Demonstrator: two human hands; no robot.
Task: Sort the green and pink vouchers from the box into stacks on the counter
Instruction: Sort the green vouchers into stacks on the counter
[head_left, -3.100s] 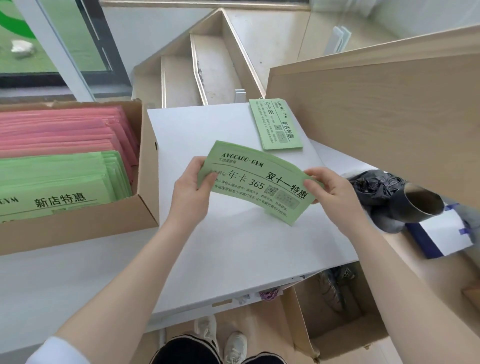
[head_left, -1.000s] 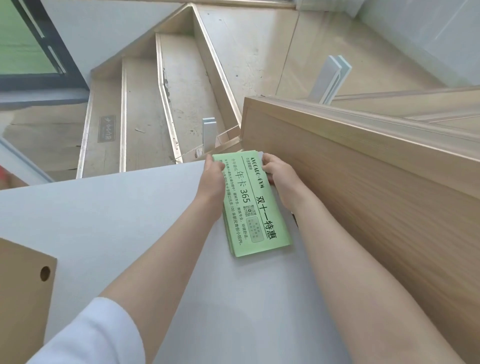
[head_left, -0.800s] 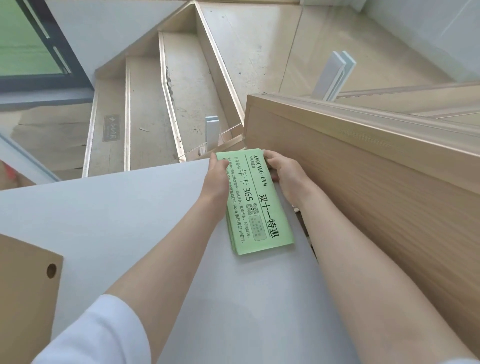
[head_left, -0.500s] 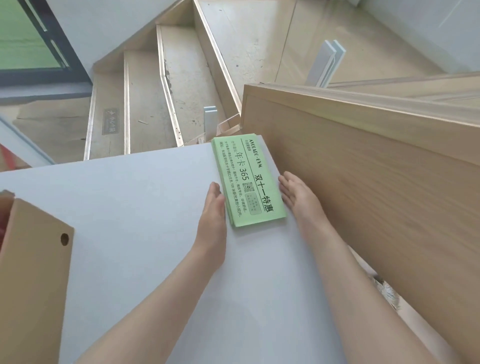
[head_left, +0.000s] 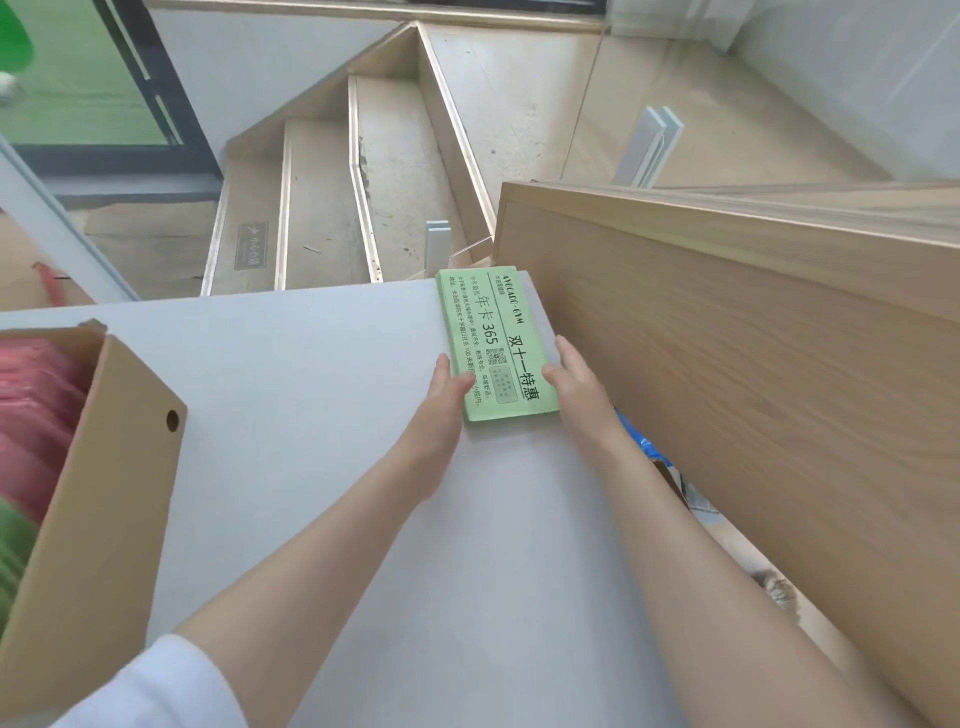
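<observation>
A stack of green vouchers (head_left: 493, 338) lies at the far right corner of the white counter (head_left: 322, 467), beside a wooden panel. My left hand (head_left: 441, 400) lies flat against the stack's left edge near its front, thumb on top. My right hand (head_left: 574, 382) touches the right edge with straight fingers. At the left edge of view stands the cardboard box (head_left: 111, 499), with pink vouchers (head_left: 36, 415) and a blurred bit of green vouchers (head_left: 13, 540) inside.
A tall wooden panel (head_left: 753, 389) rises along the counter's right side. Beyond the counter's far edge, steps (head_left: 332, 182) lead down to a glass door. Blue and dark items (head_left: 660, 457) lie in the gap below the panel.
Both hands slid back from the stack's far end to its near end and now lie straight along its sides. The view has swung left, bringing the box into sight.
</observation>
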